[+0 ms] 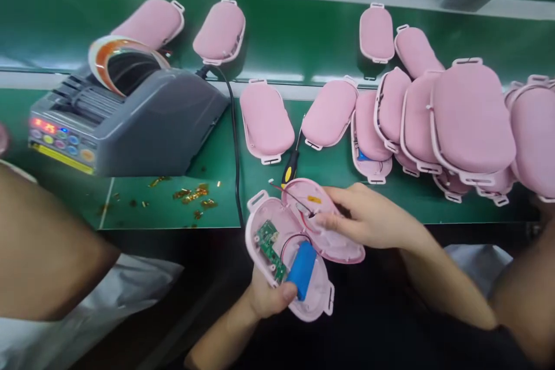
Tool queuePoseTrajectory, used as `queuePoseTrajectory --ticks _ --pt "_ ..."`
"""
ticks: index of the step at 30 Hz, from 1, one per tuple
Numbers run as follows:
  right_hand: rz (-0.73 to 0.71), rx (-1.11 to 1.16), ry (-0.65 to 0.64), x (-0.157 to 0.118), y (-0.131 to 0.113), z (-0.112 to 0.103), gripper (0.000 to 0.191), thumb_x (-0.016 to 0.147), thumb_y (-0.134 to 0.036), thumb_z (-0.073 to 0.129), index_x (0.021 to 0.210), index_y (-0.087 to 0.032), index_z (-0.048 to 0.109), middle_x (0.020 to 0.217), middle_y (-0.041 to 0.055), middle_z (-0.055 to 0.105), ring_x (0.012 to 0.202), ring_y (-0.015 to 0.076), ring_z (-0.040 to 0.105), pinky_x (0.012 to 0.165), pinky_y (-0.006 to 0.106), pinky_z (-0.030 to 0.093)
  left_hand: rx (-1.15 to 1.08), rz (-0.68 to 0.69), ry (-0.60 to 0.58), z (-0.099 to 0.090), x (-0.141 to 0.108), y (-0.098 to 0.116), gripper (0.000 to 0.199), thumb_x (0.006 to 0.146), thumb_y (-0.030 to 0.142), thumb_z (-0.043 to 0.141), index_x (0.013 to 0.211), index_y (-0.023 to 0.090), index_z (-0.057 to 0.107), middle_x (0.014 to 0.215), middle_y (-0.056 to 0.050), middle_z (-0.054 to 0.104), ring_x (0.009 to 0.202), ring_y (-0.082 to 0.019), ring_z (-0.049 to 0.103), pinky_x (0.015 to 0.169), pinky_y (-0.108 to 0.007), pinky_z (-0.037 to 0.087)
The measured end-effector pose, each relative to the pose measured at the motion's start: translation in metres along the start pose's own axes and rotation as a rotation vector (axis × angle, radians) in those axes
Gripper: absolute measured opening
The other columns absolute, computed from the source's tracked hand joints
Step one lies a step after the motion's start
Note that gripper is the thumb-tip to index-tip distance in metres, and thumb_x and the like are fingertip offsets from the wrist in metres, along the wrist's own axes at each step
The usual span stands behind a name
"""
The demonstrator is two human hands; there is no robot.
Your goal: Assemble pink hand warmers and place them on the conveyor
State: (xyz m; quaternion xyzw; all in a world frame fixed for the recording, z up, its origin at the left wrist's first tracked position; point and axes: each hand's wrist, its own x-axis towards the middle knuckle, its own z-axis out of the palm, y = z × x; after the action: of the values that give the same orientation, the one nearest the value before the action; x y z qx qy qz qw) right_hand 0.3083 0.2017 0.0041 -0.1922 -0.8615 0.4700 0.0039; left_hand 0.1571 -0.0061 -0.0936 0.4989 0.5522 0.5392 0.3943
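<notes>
My left hand (273, 296) grips the lower half of a pink plastic case (318, 283) from below, its thumb over the rim by a blue battery pack (302, 269). Inside that half, a green circuit board (269, 247) sits to the left of the battery. My right hand (362, 217) is closed on the other half, a pink case cover (342, 248), held tilted beside the first. Thin wires run between the halves, and a loose lead with a small white connector (271, 182) sticks up from the cover. The fingers behind both halves are partly hidden.
A grey tape dispenser (151, 121) with a lit display stands at left, its black cable (236, 156) hanging over the bench edge. Amber tape bits (191, 193) lie in front. A yellow-black screwdriver (290, 167) and several pink cases (472, 118) are beyond. People's arms (47, 243) flank me.
</notes>
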Motion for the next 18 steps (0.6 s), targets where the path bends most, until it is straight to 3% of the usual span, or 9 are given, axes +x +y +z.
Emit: queuePoseTrajectory --ticks 4,8,11,13,16,18 --pt "0.076 0.071 0.359 -0.004 0.054 0.04 0.033 0.107 -0.032 0.062 0.139 -0.022 0.064 0.107 0.0024 0.078 0.083 0.0165 0.073 0.069 0.025 0.055 -0.084 -0.061 0.048 0.004 0.026 0.004 0.085 0.095 0.076 0.058 0.155 0.018 0.044 0.134 -0.02 0.071 0.121 -0.04 0.074 0.106 -0.051 0.064" --pt "-0.027 -0.089 0.58 -0.006 0.063 0.058 0.037 0.106 -0.031 0.063 0.141 -0.019 0.061 0.134 0.0133 0.066 0.119 0.0251 0.067 0.098 0.038 0.059 -0.158 -0.174 0.061 0.001 0.036 0.003 0.087 0.089 0.075 0.069 0.153 0.019 0.049 0.144 -0.019 0.066 0.135 -0.042 0.065 0.116 -0.054 0.056" --pt "-0.113 -0.224 0.619 -0.006 0.055 0.059 0.024 0.106 -0.038 0.062 0.12 -0.02 0.069 0.126 0.0128 0.066 0.11 0.0269 0.063 0.095 0.044 0.057 -0.19 -0.23 0.057 0.0 0.031 0.001 0.089 0.09 0.074 0.069 0.154 0.018 0.047 0.146 -0.02 0.065 0.132 -0.041 0.066 0.112 -0.052 0.059" --pt "-0.051 -0.334 0.61 -0.002 0.048 0.063 0.023 0.103 -0.042 0.066 0.107 -0.02 0.072 0.121 0.0125 0.068 0.104 0.0281 0.06 0.089 0.046 0.053 -0.186 -0.244 0.044 0.0 0.026 -0.001 0.09 0.09 0.074 0.068 0.156 0.017 0.045 0.147 -0.021 0.063 0.133 -0.041 0.066 0.112 -0.051 0.059" --pt "0.068 -0.488 0.613 0.008 0.04 0.077 0.024 0.098 -0.041 0.072 0.102 -0.018 0.072 0.13 0.0153 0.068 0.109 0.032 0.057 0.087 0.049 0.046 -0.177 -0.243 0.072 0.001 0.022 -0.003 0.087 0.091 0.074 0.067 0.156 0.02 0.046 0.15 -0.019 0.062 0.137 -0.04 0.063 0.115 -0.051 0.056" --pt "0.05 -0.511 0.619 0.014 0.036 0.085 0.016 0.099 -0.035 0.071 0.1 -0.019 0.072 0.134 0.0125 0.07 0.114 0.032 0.055 0.09 0.049 0.04 -0.233 -0.258 0.124 0.003 0.021 -0.006 0.085 0.09 0.072 0.068 0.155 0.022 0.047 0.15 -0.016 0.062 0.139 -0.04 0.061 0.118 -0.051 0.053"
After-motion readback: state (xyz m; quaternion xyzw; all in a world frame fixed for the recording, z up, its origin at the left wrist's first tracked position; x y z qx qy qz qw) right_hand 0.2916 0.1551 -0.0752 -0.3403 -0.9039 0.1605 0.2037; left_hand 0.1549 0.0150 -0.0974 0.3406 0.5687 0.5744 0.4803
